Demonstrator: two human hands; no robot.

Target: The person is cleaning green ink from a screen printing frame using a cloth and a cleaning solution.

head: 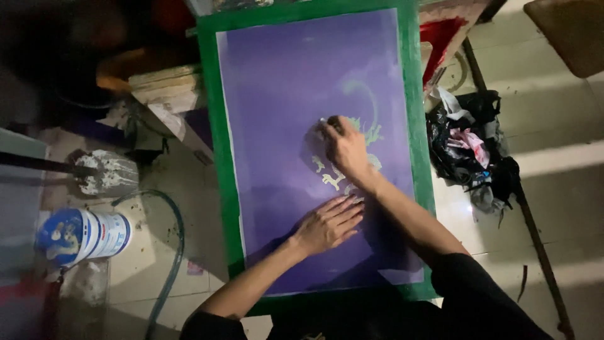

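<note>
Hands | left [327, 223] flat, open on purple screen [283, 94] | right [345, 148] grip pinching small tool, mid-screen | green frame [211, 126] edges free

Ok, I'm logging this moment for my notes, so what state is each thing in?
Left hand: flat, palm down on the screen.
Right hand: closed on a small tool, pressed to the screen.
Printing screen: lying flat, purple, pale design showing mid-right.
Green frame: around the screen, paint worn.
Tub: on its side on the floor.
Hose: lying curved on the floor.
Black bag: crumpled, open, full of scraps.
</note>
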